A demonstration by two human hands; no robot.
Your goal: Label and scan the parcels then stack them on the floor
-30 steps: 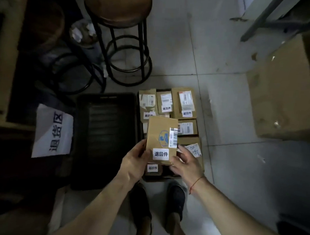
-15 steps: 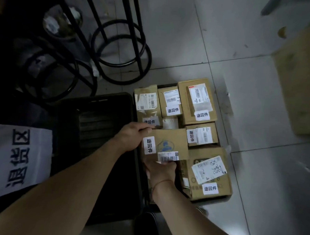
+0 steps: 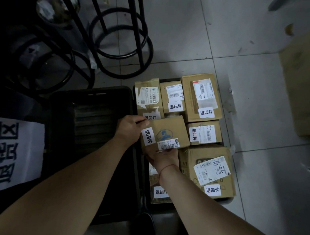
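Note:
A small brown parcel (image 3: 168,130) with a white label, a barcode sticker and a blue logo lies flat among several labelled cardboard parcels in a black tray (image 3: 171,80) on the floor. My left hand (image 3: 131,128) grips its left edge, fingers curled over the top corner. My right hand (image 3: 164,157) holds its near edge from below, fingertips at the barcode sticker. A larger labelled parcel (image 3: 208,170) sits to the right of my right hand, a smaller one (image 3: 204,132) beside the held parcel.
A second black tray (image 3: 91,104) stands to the left, with a white paper sign (image 3: 14,153) beyond it. Black metal stool legs (image 3: 122,37) rise at the back. A big cardboard box (image 3: 303,84) stands at the right on grey floor tiles.
The parcel went from upright in both hands above the tray to lying flat, lowered among the other parcels. I have bent closer to the tray.

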